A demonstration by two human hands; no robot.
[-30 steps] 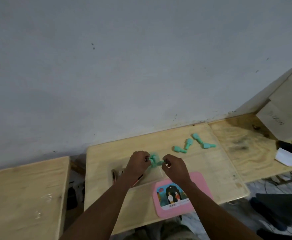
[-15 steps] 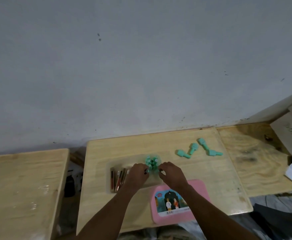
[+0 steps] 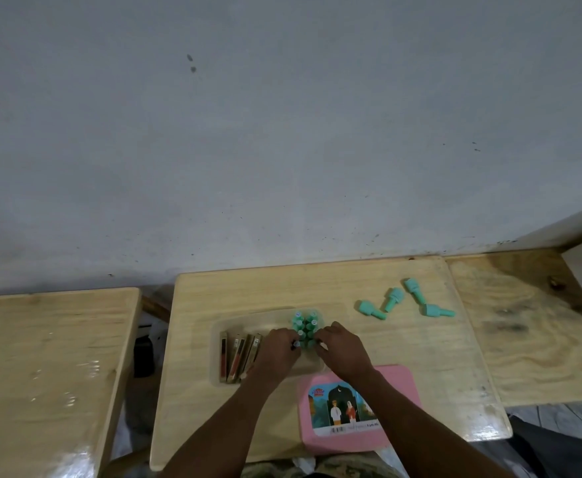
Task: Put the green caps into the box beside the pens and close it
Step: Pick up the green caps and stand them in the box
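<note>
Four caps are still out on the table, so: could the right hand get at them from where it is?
Probably yes. The right hand is at the box, and only bare table lies between it and the loose caps further right.

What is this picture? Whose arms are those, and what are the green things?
The picture comes from a camera worn on a person's head, looking down, so the arms are that person's own. There is no machine here, only two bare hands.

The left hand and the right hand meet over a clear box on a wooden table. Inside it a bunch of green caps stands upright, and the fingers are closed around the near side of the bunch. Beside the caps, in the same box, lie some pens.

Four more green caps lie loose further right on the table. The pink lid sits near the person, under the right wrist, so the box is not yet closed.
</note>
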